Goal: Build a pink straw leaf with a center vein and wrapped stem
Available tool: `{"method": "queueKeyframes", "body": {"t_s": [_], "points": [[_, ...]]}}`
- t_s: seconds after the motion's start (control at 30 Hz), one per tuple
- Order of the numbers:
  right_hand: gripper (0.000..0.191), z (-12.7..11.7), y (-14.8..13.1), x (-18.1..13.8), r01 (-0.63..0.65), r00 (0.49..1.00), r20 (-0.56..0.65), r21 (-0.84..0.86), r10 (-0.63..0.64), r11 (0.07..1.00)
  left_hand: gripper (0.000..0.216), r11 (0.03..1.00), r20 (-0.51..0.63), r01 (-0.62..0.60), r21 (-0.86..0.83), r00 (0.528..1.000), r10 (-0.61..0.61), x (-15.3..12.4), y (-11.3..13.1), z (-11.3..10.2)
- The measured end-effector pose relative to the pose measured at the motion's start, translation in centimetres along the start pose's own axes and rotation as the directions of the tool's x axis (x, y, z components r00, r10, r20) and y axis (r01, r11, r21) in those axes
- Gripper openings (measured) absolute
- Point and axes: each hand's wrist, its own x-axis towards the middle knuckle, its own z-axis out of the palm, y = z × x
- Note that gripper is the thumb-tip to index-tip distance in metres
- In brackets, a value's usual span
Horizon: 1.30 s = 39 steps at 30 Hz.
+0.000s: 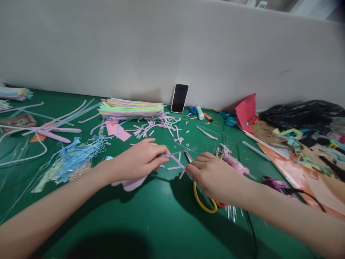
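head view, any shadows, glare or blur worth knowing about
Head view: dark shadows lie on the green table near the right hand and along the bottom; head view again: pale highlights on the black plastic, softness toward the right edge, apparent wide-angle stretching at the sides.

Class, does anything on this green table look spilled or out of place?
Yes: short lilac pieces lie strewn in front of the pastel bundle, pointing every way, while the bundle itself is roughly aligned.

Muted light, dark shadows on green table (161, 223), stretched edges, slight overall softness
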Motion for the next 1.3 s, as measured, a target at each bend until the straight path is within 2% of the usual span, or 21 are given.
{"method": "queueKeyframes", "body": {"t_s": [0.13,0.23,0.33,0.43,0.5,0.53,0.57,0.63,0.7,0.77,0.87,0.93,1.03,1.1,1.2,1.3], "points": [[0.011,0.0,0.5,-0.3,-0.036,0.999,-0.034,-0.031,0.035,0.999,0.026,0.939,0.075,0.075,-0.335,0.996,-0.053,0.2,0.0,-0.6],[0.012,0.2,0.8,-0.4,-0.038,0.998,-0.055,-0.029,0.037,0.999,0.024,0.882,0.101,0.049,-0.469,0.995,-0.001,0.3,-0.3,-0.7],[0.012,0.6,0.8,-0.4,-0.049,0.996,-0.074,-0.046,0.046,0.998,0.02,0.843,0.054,0.028,-0.537,0.999,0.001,0.5,-0.4,-0.3],[0.013,0.8,0.0,-0.3,-0.059,0.995,-0.084,-0.099,0.051,0.993,0.02,0.913,-0.105,0.021,-0.408,0.992,-0.07,0.9,-0.5,0.3],[0.013,0.7,-0.9,-0.3,-0.055,0.994,-0.1,-0.131,0.042,0.99,0.021,0.99,-0.254,-0.006,-0.139,0.967,-0.03,1.2,-0.6,0.7],[0.012,0.5,-1.5,-0.3,-0.048,0.993,-0.116,-0.144,0.031,0.988,0.022,0.999,-0.297,-0.026,0.043,0.954,0.038,1.3,-0.7,0.9],[0.011,0.2,-2.0,-0.3,-0.039,0.991,-0.134,-0.155,0.018,0.987,0.022,0.972,-0.295,-0.054,0.231,0.948,0.122,1.4,-0.8,1.1],[0.009,-1.0,-2.7,-0.2,-0.013,0.985,-0.17,-0.175,-0.018,0.984,0.022,0.85,-0.191,-0.121,0.512,0.949,0.25,1.6,-1.0,1.8],[0.008,-2.6,-2.5,0.0,0.013,0.979,-0.196,-0.213,-0.056,0.977,0.025,0.757,-0.082,-0.183,0.628,0.951,0.299,1.7,-1.1,2.4],[0.009,-4.3,-1.3,0.4,0.014,0.976,-0.206,-0.268,-0.072,0.963,0.026,0.727,-0.039,-0.229,0.648,0.943,0.331,1.5,-0.9,2.9],[0.018,-5.8,1.6,1.2,-0.012,0.976,-0.209,-0.335,-0.062,0.942,0.026,0.762,-0.015,-0.287,0.58,0.932,0.362,0.9,-0.4,3.1],[0.024,-5.5,3.5,1.6,-0.023,0.975,-0.216,-0.335,-0.053,0.942,0.026,0.82,-0.024,-0.329,0.468,0.923,0.384,0.3,0.1,2.7],[0.024,-3.5,5.1,1.9,0.002,0.97,-0.235,-0.264,-0.067,0.965,0.024,0.88,-0.124,-0.375,0.291,0.898,0.423,-0.5,0.7,1.9],[0.02,-1.8,5.0,1.8,0.022,0.973,-0.221,-0.202,-0.068,0.979,0.023,0.898,-0.233,-0.369,0.238,0.876,0.422,-0.8,0.8,1.3],[0.018,0.1,3.3,1.1,0.033,0.985,-0.162,-0.118,-0.052,0.992,0.019,0.914,-0.365,-0.304,0.268,0.846,0.388,-0.8,0.6,0.8],[0.013,0.7,0.4,0.3,0.043,0.993,-0.112,-0.052,-0.048,0.998,0.019,0.89,-0.367,-0.224,0.397,0.85,0.377,-0.5,0.1,0.7]]}}
